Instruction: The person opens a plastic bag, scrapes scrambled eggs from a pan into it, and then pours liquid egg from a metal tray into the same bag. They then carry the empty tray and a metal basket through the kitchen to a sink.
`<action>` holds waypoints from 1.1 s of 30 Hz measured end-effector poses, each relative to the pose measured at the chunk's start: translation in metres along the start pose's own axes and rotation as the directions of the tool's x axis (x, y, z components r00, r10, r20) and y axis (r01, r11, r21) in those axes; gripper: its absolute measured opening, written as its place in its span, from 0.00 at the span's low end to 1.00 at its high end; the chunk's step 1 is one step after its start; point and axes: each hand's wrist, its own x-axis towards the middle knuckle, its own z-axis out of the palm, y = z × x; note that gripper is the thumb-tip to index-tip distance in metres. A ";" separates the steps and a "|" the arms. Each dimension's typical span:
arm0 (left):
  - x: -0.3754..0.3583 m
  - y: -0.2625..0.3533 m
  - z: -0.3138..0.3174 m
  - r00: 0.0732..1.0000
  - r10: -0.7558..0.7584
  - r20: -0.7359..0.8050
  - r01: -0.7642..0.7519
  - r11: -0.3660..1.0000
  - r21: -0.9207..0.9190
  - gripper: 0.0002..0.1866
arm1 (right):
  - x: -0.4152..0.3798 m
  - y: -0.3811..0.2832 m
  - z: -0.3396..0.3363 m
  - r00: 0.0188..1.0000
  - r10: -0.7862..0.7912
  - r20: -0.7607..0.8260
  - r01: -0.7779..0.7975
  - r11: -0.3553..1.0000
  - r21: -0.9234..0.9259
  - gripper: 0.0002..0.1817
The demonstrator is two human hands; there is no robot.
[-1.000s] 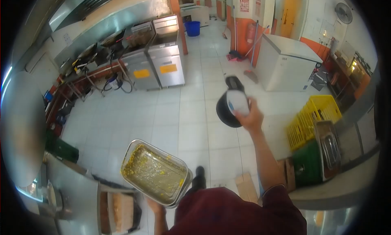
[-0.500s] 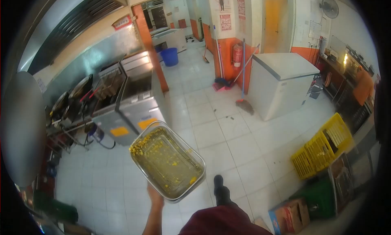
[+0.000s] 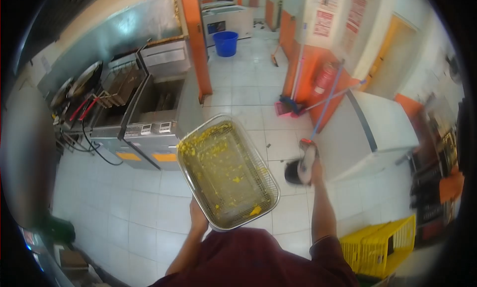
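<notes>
My left hand (image 3: 198,215) grips a deep rectangular metal tray (image 3: 186,181) from its near left side and underneath, with its fingers hidden below. Wire mesh lines the tray, and yellow crumbs and lumps (image 3: 216,147) are scattered inside, thickest at the far left corner. The tray is held tilted in front of my body. My right hand (image 3: 316,171) is stretched forward, its fingers closed beside a dark rounded thing with a pale part (image 3: 295,172); blur leaves its kind unclear. This overlaps the mop head in the view.
Fryers (image 3: 149,123) with baskets (image 3: 121,85) and woks (image 3: 85,79) line the left. A chest freezer (image 3: 382,125) stands right, near the blue-handled mop (image 3: 325,105) and fire extinguisher (image 3: 326,79). A yellow crate (image 3: 367,249) is at lower right. A blue bucket (image 3: 225,44) stands ahead.
My view has moved forward and tipped downward. The right arm has come into view, reaching forward with the dark thing by its hand. The tray stays in my left hand.
</notes>
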 end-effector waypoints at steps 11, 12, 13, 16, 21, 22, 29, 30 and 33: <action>0.299 0.041 0.087 0.993 0.047 -0.107 -0.053 0.997 -0.049 0.22 | 0.130 0.052 0.121 0.944 -0.069 -0.323 -0.073 0.910 -0.408 0.26; 0.329 0.045 0.098 0.984 0.116 -0.136 -0.108 0.992 0.062 0.21 | 0.069 0.047 0.122 0.911 -0.209 -0.357 -0.143 0.650 -0.746 0.27; 0.363 0.051 0.109 0.969 0.197 -0.147 -0.171 0.970 0.172 0.20 | 0.030 0.153 0.118 0.969 -0.222 -0.108 0.067 0.660 -0.749 0.27; 0.466 0.060 0.137 0.889 0.450 0.092 -0.444 0.794 0.415 0.18 | -0.043 0.101 0.109 0.810 0.583 -0.062 -0.438 0.531 -0.726 0.25; 0.582 0.077 0.234 0.977 0.162 0.136 -0.158 0.987 -0.036 0.28 | 0.001 0.061 0.136 0.633 0.753 -0.180 -0.685 0.437 -0.583 0.22; 0.608 0.069 0.261 0.968 0.235 0.089 -0.233 0.972 -0.036 0.29 | 0.028 0.051 0.140 0.628 0.743 -0.231 -0.713 0.430 -0.553 0.21; 0.563 0.040 0.229 0.851 0.515 0.105 -0.525 0.841 0.130 0.28 | 0.263 0.149 0.039 0.662 -0.132 -0.737 -0.554 0.577 -0.601 0.16; 0.557 0.047 0.236 0.848 0.510 0.143 -0.526 0.843 0.110 0.27 | 0.310 0.110 0.011 0.432 0.229 -0.872 -0.363 0.929 0.064 0.15; 0.535 0.067 0.259 0.879 0.446 0.168 -0.454 0.891 0.009 0.26 | 0.372 0.064 -0.047 0.480 0.235 -0.845 -0.453 0.891 -0.010 0.20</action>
